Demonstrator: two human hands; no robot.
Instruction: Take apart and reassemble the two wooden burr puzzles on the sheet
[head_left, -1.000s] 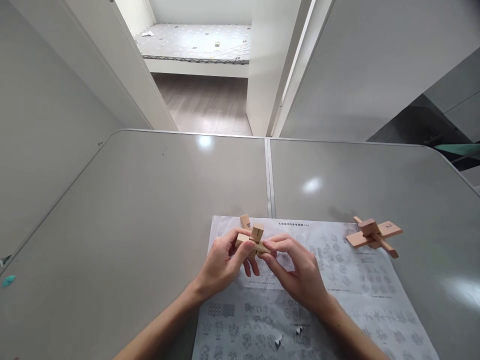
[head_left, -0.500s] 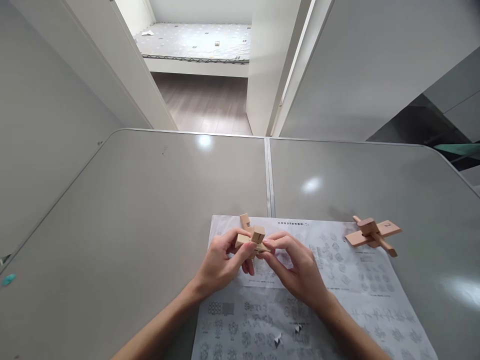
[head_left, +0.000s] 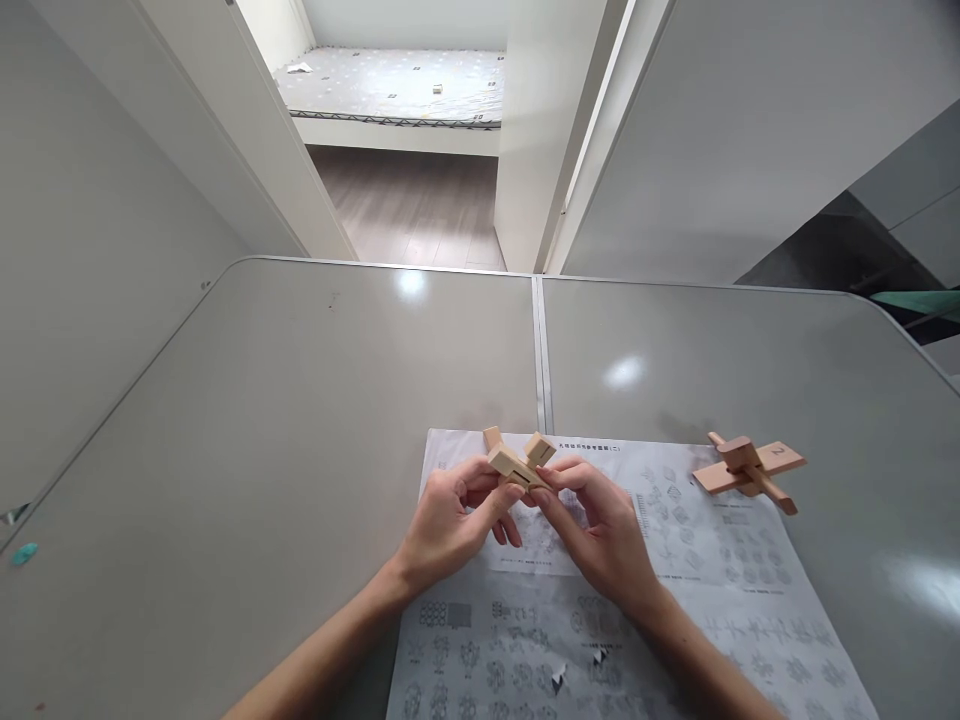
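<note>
One grey table (head_left: 300, 400), two panels, is crossed by one pale seam (head_left: 541, 355). Printed paper (head_left: 540, 592) is spread at the near side; whether one sheet or two overlapped cannot be told. Rows of small diagrams are printed on it.

Two hands seen. By the left hand (head_left: 448, 520) the held wooden puzzle (head_left: 514, 467) is gripped at its left and near side, thumb in front, forefinger behind; its lower fingers are curled loosely beneath. By the right hand (head_left: 613, 545) the right end of the same puzzle is pinched between thumb and forefinger.

Wooden items, three counted. One interlocked puzzle (head_left: 742, 463) is rested across the paper's upper right edge; its flat board, marked "2", is pointed left to right, slightly raised in view toward the right, and a thin rod is passed through it from upper left to lower right.

The held puzzle is kept between the hands, over the paper's upper part. Two bars can be made out: the slotted front one has its long axis run from upper left to lower right, the other is pointed up and right, away from the person.

One loose wooden piece (head_left: 492, 437) is placed just behind, partly hidden. Two paper scraps (head_left: 559, 677) are scattered on the lower paper.
</note>
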